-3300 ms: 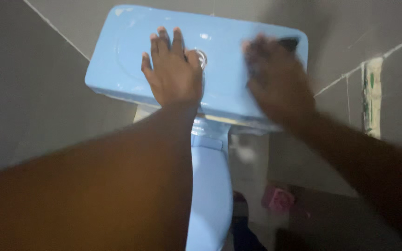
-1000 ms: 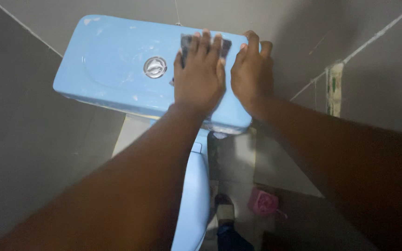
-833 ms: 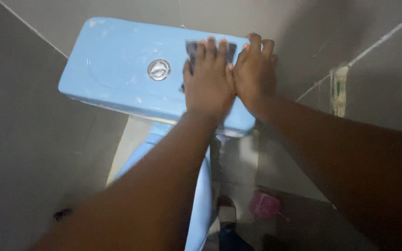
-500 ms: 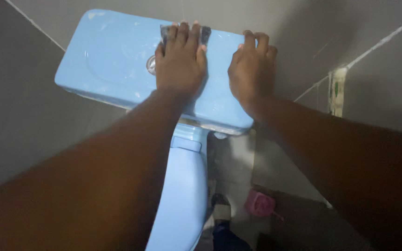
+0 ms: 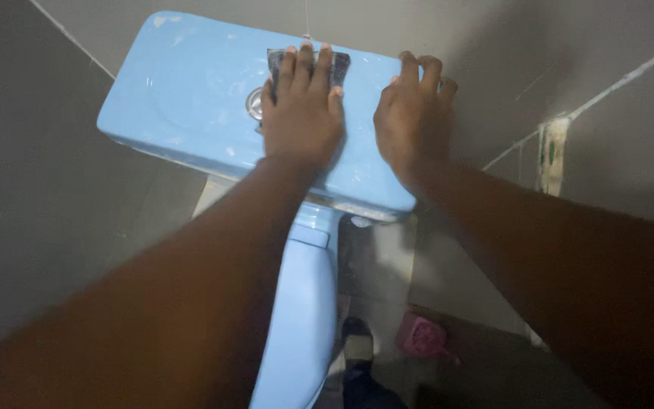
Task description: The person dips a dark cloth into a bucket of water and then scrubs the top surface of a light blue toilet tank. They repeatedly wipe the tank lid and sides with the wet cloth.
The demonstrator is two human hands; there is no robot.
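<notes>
A light blue toilet tank lid (image 5: 183, 83) fills the upper middle of the head view. My left hand (image 5: 302, 113) lies flat on a dark scrub pad (image 5: 340, 62) and presses it onto the lid. The hand half covers the round chrome flush button (image 5: 253, 104) at its left side. Only the pad's far edge shows past my fingertips. My right hand (image 5: 410, 117) rests palm down on the right end of the lid, fingers curled over the far edge, holding nothing.
Below the tank is the blue toilet seat cover (image 5: 300, 318). On the dark floor to its right are a small pink container (image 5: 420, 337) and a foot (image 5: 357, 348). Grey tiled walls close in on both sides, with a stained patch (image 5: 550, 155) at the right.
The pad went from under my right hand to under my left. In the last second my left hand slid it leftward, away from my right hand, up beside the flush button.
</notes>
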